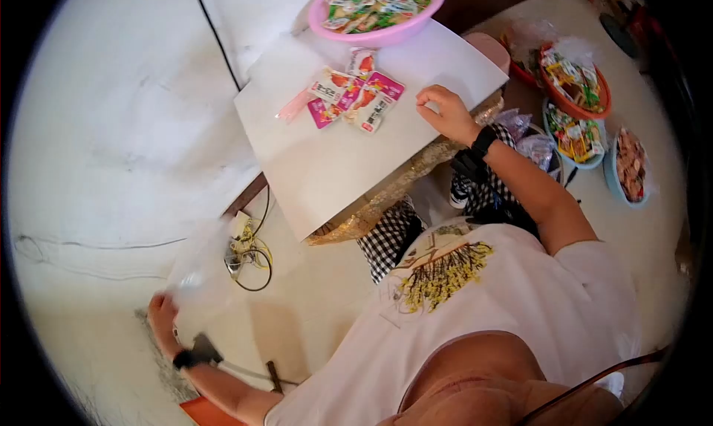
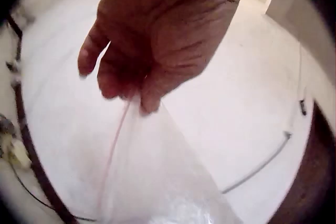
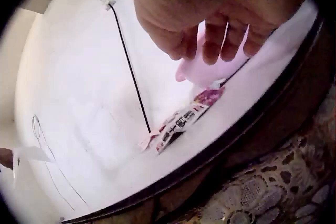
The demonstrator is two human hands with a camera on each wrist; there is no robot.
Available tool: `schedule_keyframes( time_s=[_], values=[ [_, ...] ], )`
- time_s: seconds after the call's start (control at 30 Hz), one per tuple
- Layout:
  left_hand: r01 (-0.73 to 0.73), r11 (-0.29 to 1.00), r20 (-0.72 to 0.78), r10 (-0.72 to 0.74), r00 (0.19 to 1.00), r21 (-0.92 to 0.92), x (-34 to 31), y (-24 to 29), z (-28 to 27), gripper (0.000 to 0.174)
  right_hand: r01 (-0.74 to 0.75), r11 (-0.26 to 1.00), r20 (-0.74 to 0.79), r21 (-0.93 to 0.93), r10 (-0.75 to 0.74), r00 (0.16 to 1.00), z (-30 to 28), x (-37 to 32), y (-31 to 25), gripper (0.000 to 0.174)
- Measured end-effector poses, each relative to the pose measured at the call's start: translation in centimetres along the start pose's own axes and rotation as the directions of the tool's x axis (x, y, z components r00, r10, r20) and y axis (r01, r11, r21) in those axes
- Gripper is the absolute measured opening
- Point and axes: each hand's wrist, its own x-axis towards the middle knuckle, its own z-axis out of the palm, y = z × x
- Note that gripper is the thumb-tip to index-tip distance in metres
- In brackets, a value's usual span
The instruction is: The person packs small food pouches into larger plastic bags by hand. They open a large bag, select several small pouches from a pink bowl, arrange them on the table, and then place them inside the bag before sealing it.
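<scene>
Out to the left, away from the table, my left hand (image 1: 162, 323) pinches a clear plastic bag (image 2: 157, 166) by its edge between thumb and fingers. The thin bag hangs from the fingertips in the left wrist view and looks blurred in the head view. My right hand (image 1: 450, 115) is over the right edge of the white table (image 1: 312, 175), fingers loosely bent, with nothing in them. Nearest to it lies a small pile of white and purple snack packets (image 1: 355, 93). In the right wrist view these packets (image 3: 181, 121) lie beyond the fingertips.
A pink basin (image 1: 379, 32) full of small packets stands at the table's far end. On the floor at the right are a red basin (image 1: 594, 110), a blue basin (image 1: 590, 158) and another light-blue basin (image 1: 615, 184), all filled. Wires and a yellow bundle (image 1: 243, 236) lie left of the table.
</scene>
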Motion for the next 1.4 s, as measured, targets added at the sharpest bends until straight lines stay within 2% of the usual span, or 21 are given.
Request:
schedule_keyframes(
  time_s=[0.03,0.07,0.1,0.13,0.27,0.33,0.4,0.47,0.5,0.53,0.57,0.67,0.73,0.77,0.8,0.83,0.9,1.0,1.13,1.27,1.4],
  values=[
    [0.061,0.996,-0.02,-0.06,0.998,0.058,-0.6,-2.5,-4.7,0.022,-0.018,0.999,-0.007,0.039,0.018,1.0,-0.2,0.3,-1.2,0.008],
    [-0.044,0.856,-0.104,0.114,0.988,0.515,-0.9,-4.7,-9.0,0.021,-0.035,0.996,-0.013,0.078,0.036,0.999,-0.5,0.6,-2.4,0.009],
    [-0.089,0.675,-0.117,0.253,0.96,0.732,-1.5,-8.7,-12.0,0.02,-0.06,0.994,0.019,0.087,0.058,0.998,-2.3,-0.8,-3.3,0.009],
    [0.192,0.729,-0.292,0.012,0.956,0.657,-1.9,-7.2,-13.5,0.021,-0.062,0.992,0.038,0.107,0.058,0.998,-2.8,-0.7,-4.4,0.01],
    [-0.046,0.772,-0.306,0.305,0.902,0.634,6.2,-4.0,-16.5,0.021,-0.01,0.993,0.105,0.119,-0.003,0.995,-2.3,-0.7,-6.7,0.008],
    [-0.219,0.907,-0.246,0.318,0.916,0.36,12.7,0.1,-12.1,0.019,-0.016,0.992,0.162,0.129,-0.006,0.987,-2.2,-0.5,-7.6,0.008],
    [-0.256,0.967,-0.069,0.256,0.964,0.012,8.5,15.7,-1.2,0.015,-0.023,0.988,0.178,0.153,-0.005,0.984,-2.1,-0.2,-8.3,0.009],
    [-0.445,0.895,0.019,0.446,0.895,-0.039,8.2,23.7,6.1,0.018,-0.014,0.983,0.17,0.181,-0.018,0.985,-2.7,0.5,-8.9,0.01],
    [-0.418,0.896,0.108,0.435,0.894,-0.149,6.9,27.9,9.0,0.02,-0.013,0.984,0.163,0.178,-0.017,0.986,-3.2,0.8,-9.0,0.01],
    [-0.453,0.876,0.101,0.471,0.876,-0.164,5.3,31.5,11.7,0.021,-0.013,0.985,0.158,0.174,-0.015,0.987,-3.8,1.0,-9.0,0.01],
    [-0.473,0.853,0.179,0.512,0.84,-0.22,6.3,33.8,13.5,0.022,-0.008,0.986,0.15,0.168,-0.018,0.989,-4.4,1.4,-9.2,0.01],
    [-0.59,0.776,0.158,0.626,0.764,-0.223,1.7,41.7,18.4,0.024,0.022,0.994,0.046,0.105,-0.027,0.999,-6.7,2.2,-10.4,0.012],
    [-0.661,0.735,0.165,0.678,0.717,-0.149,-0.5,45.6,21.1,0.026,0.04,0.986,-0.021,0.161,-0.037,0.999,-7.7,2.4,-10.6,0.013],
    [-0.757,0.639,0.145,0.769,0.622,-0.141,-1.0,46.8,22.3,0.027,0.024,0.991,-0.045,0.13,-0.018,0.999,-8.2,2.4,-11.5,0.013],
    [-0.786,0.618,0.114,0.781,0.614,-0.001,-1.8,48.5,23.4,0.027,0.004,0.995,-0.072,0.098,0.003,0.997,-9.0,2.3,-12.8,0.012],
    [-0.895,0.446,0.036,0.895,0.445,-0.021,-2.2,49.1,24.7,0.026,-0.019,0.998,-0.099,0.065,0.025,0.995,-9.6,2.2,-13.5,0.012],
    [-0.899,0.438,0.045,0.898,0.437,-0.014,-3.9,50.8,26.2,0.023,0.077,0.992,-0.175,0.101,-0.058,0.983,-9.6,2.1,-12.8,0.011],
    [-0.851,0.449,0.045,0.89,0.454,-0.274,-6.2,52.2,28.3,0.019,0.127,0.991,-0.26,0.049,-0.11,0.959,-9.8,1.8,-13.0,0.012],
    [-0.592,0.624,0.239,0.764,0.599,-0.511,-8.1,52.9,31.0,0.01,0.085,0.996,-0.213,0.042,-0.074,0.974,-9.5,1.3,-13.3,0.018],
    [-0.337,0.619,0.286,0.69,0.665,-0.709,-8.5,51.2,35.0,0.009,0.121,0.993,-0.185,-0.012,-0.121,0.975,-8.0,1.2,-12.8,0.023],
    [-0.127,0.565,0.306,0.607,0.734,-0.815,-8.7,48.5,39.2,0.009,0.108,0.99,-0.117,-0.095,-0.119,0.986,-6.8,0.8,-11.3,0.023]
  ],
)
